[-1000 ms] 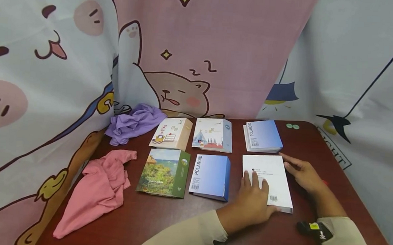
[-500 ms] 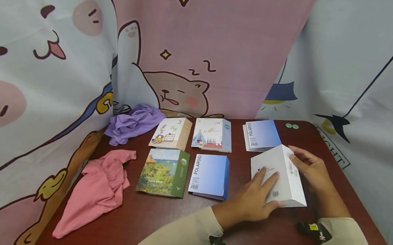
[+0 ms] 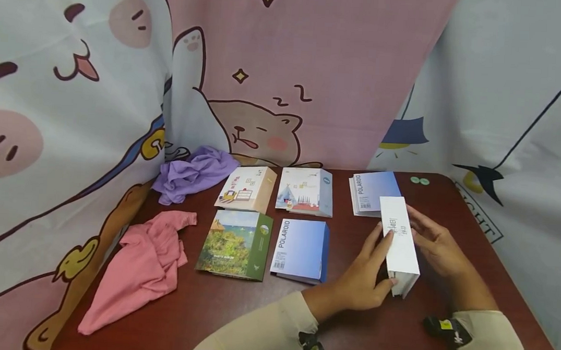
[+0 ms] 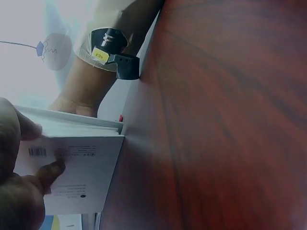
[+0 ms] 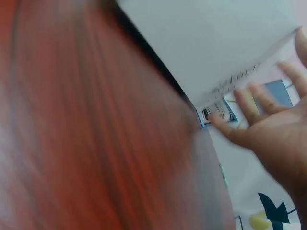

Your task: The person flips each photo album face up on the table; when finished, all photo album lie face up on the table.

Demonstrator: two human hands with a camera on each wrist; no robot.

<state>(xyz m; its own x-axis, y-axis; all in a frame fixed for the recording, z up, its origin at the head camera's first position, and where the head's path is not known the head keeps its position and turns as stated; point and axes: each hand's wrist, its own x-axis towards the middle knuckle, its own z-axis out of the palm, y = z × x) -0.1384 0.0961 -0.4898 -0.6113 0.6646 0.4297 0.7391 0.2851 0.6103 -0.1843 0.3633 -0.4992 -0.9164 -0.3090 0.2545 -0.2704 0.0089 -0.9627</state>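
In the head view, right of centre, the white album (image 3: 398, 243), which lay flat on the table (image 3: 237, 309) a second ago, now stands on edge between the left hand (image 3: 367, 275), fingers straight against its left face, and the right hand (image 3: 434, 244), fingers spread on its right. The left wrist view shows the left hand's thumb and fingers (image 4: 53, 170) on the barcoded cover at lower left. In the blurred right wrist view, the right hand's fingers (image 5: 254, 103) lie spread at right, beside the album.

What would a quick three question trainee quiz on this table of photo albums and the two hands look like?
1. True or false: the white album lies flat on the table.
2. Which hand is on the album's left face?
3. How many blue POLAROID albums are on the table?

Key:
1. False; it stands on edge between the hands.
2. The left hand; the right hand is on the other side.
3. Two: the near one and the far one.
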